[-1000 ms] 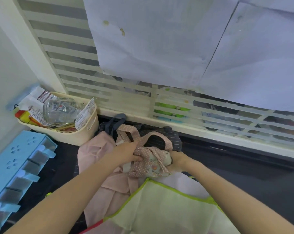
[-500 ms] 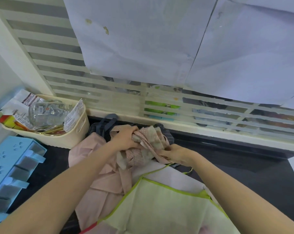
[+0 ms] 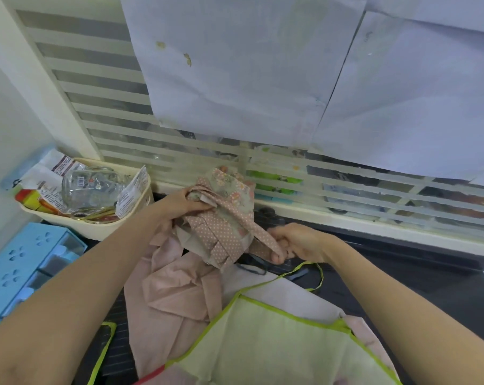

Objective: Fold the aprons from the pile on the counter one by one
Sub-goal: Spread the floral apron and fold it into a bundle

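Head view. The left hand (image 3: 183,205) grips the upper folds of a bundled floral apron (image 3: 229,218) (pink with white dots, a pale flowered panel at its top), fingers curled round the cloth. The right hand (image 3: 296,243), at about 4 o'clock from the bundle, pinches one dotted strap (image 3: 263,236) between thumb and curled fingers — the strap runs taut from the bundle down to that hand. The bundle is held above the black counter (image 3: 429,287), just in front of the slatted window grille (image 3: 179,151). Beneath it, at 7 o'clock, lies a crumpled pale pink apron (image 3: 174,295); at 6 o'clock, nearest the camera, lies a pale green apron (image 3: 276,343) edged in lime binding. A cream basket (image 3: 135,215) of packets and a glass jar (image 3: 88,187) stands at 9 o'clock — a blue plastic rack (image 3: 21,268) lies below it.
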`<state>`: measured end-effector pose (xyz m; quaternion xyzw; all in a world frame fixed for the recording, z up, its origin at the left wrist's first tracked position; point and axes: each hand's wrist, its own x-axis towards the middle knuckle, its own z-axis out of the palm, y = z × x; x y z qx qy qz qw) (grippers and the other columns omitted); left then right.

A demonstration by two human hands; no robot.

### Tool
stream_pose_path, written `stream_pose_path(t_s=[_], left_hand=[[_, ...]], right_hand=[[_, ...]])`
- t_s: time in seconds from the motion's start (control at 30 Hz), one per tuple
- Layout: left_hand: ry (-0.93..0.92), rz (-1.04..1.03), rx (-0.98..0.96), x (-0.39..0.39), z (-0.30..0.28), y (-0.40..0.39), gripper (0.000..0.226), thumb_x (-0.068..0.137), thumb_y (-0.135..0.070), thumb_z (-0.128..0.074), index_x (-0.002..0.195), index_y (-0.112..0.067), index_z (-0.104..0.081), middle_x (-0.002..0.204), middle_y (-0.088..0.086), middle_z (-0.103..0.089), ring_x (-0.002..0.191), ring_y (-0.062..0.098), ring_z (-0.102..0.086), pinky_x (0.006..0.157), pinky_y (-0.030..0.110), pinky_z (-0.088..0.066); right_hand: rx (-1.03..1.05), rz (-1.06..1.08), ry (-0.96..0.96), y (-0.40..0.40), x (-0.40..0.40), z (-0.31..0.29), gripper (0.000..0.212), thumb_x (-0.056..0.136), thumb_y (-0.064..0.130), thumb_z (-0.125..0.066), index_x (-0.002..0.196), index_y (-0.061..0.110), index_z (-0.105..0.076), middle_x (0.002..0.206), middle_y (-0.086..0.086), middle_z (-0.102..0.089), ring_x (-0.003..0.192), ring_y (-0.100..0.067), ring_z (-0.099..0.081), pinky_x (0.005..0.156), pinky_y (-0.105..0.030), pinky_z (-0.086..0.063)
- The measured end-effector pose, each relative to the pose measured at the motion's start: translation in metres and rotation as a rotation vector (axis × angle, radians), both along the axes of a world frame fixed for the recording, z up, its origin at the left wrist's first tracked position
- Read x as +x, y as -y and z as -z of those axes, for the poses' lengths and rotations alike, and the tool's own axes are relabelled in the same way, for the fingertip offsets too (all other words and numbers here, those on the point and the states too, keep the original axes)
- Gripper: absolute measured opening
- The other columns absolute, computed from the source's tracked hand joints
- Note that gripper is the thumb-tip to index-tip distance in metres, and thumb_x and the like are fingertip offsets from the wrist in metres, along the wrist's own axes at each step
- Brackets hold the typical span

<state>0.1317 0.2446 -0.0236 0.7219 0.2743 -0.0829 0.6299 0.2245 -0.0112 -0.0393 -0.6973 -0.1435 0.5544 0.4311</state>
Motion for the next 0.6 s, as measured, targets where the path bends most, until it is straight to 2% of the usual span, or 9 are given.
stream_pose_path(t_s=[0.07, 0.13, 0.2, 0.23, 0.3, 0.37, 0.43, 0.5, 0.6], left_hand=[[0.017, 0.024, -0.004, 0.002, -0.008, 0.000, 0.028, 0.078, -0.007, -0.072, 0.102, -0.017, -0.061, 0.091, 0.005, -0.069, 0.081, 0.019, -0.066, 0.073, 0.026, -0.055], [0.031, 0.057, -0.009, 0.004, -0.017, 0.004, 0.020, 0.080, -0.003, -0.069, 0.092, -0.018, -0.062, 0.076, -0.001, -0.071, 0.068, 0.013, -0.067, 0.058, 0.019, -0.054], [0.049, 0.030, -0.020, 0.003, -0.025, 0.001, 0.018, 0.081, -0.005, -0.068, 0.092, -0.018, -0.062, 0.078, 0.000, -0.070, 0.071, 0.015, -0.066, 0.057, 0.020, -0.055], [0.066, 0.000, -0.040, 0.002, -0.028, -0.003, 0.018, 0.082, -0.007, -0.067, 0.095, -0.018, -0.062, 0.082, 0.001, -0.069, 0.074, 0.016, -0.065, 0.060, 0.022, -0.056], [0.073, -0.030, -0.104, -0.003, -0.031, -0.013, 0.019, 0.083, -0.009, -0.066, 0.099, -0.019, -0.061, 0.084, 0.002, -0.070, 0.076, 0.017, -0.065, 0.066, 0.028, -0.055], [0.059, -0.021, -0.150, -0.009, -0.031, -0.014, 0.017, 0.083, -0.010, -0.066, 0.097, -0.019, -0.061, 0.081, 0.001, -0.071, 0.072, 0.015, -0.067, 0.065, 0.026, -0.056], [0.058, 0.017, -0.212, -0.012, -0.032, -0.005, 0.031, 0.071, -0.018, -0.080, 0.096, -0.018, -0.061, 0.082, 0.004, -0.071, 0.068, 0.015, -0.068, 0.060, 0.025, -0.057], [0.029, 0.077, -0.261, -0.009, -0.032, 0.003, 0.063, 0.043, -0.031, -0.091, 0.097, -0.017, -0.062, 0.086, 0.007, -0.071, 0.069, 0.015, -0.070, 0.058, 0.026, -0.056], [-0.073, 0.257, -0.327, -0.007, -0.032, 0.015, 0.085, 0.025, -0.039, -0.095, 0.099, -0.015, -0.063, 0.093, 0.008, -0.072, 0.081, 0.019, -0.070, 0.072, 0.031, -0.057]], right_hand=[[-0.190, -0.218, 0.087, -0.002, 0.001, -0.002, 0.029, 0.098, 0.022, -0.045, 0.081, 0.008, -0.063, 0.072, -0.004, -0.067, 0.061, -0.012, -0.059, 0.059, -0.022, -0.042], [-0.277, -0.295, 0.124, -0.008, 0.002, -0.004, 0.025, 0.097, 0.025, -0.048, 0.085, 0.008, -0.062, 0.083, -0.006, -0.063, 0.074, -0.018, -0.057, 0.065, -0.025, -0.042], [-0.180, -0.249, 0.011, -0.011, 0.000, -0.009, 0.033, 0.099, 0.034, -0.042, 0.103, 0.008, -0.062, 0.103, -0.010, -0.065, 0.092, -0.022, -0.061, 0.080, -0.028, -0.047], [-0.089, -0.159, -0.082, -0.008, 0.002, -0.011, 0.041, 0.100, 0.041, -0.038, 0.106, 0.009, -0.063, 0.105, -0.010, -0.066, 0.094, -0.021, -0.063, 0.081, -0.027, -0.050], [0.082, 0.012, -0.203, 0.002, 0.004, -0.019, 0.044, 0.095, 0.045, -0.040, 0.086, 0.011, -0.067, 0.084, -0.006, -0.069, 0.078, -0.018, -0.064, 0.070, -0.024, -0.051], [0.107, -0.013, -0.029, 0.003, 0.004, -0.022, 0.024, 0.087, 0.033, -0.058, 0.072, 0.015, -0.064, 0.074, 0.002, -0.065, 0.074, -0.014, -0.061, 0.071, -0.023, -0.049], [-0.013, -0.187, 0.287, -0.006, 0.000, -0.020, 0.004, 0.083, 0.022, -0.070, 0.084, 0.019, -0.068, 0.089, 0.007, -0.068, 0.090, -0.013, -0.062, 0.088, -0.028, -0.047], [-0.058, -0.268, 0.452, -0.019, -0.007, -0.020, 0.018, 0.085, 0.020, -0.069, 0.103, 0.018, -0.070, 0.103, 0.005, -0.067, 0.101, -0.014, -0.059, 0.097, -0.031, -0.045], [-0.057, -0.258, 0.550, -0.033, -0.015, -0.033, 0.032, 0.091, 0.010, -0.059, 0.123, 0.008, -0.057, 0.111, 0.006, -0.054, 0.108, -0.012, -0.050, 0.100, -0.025, -0.040]])
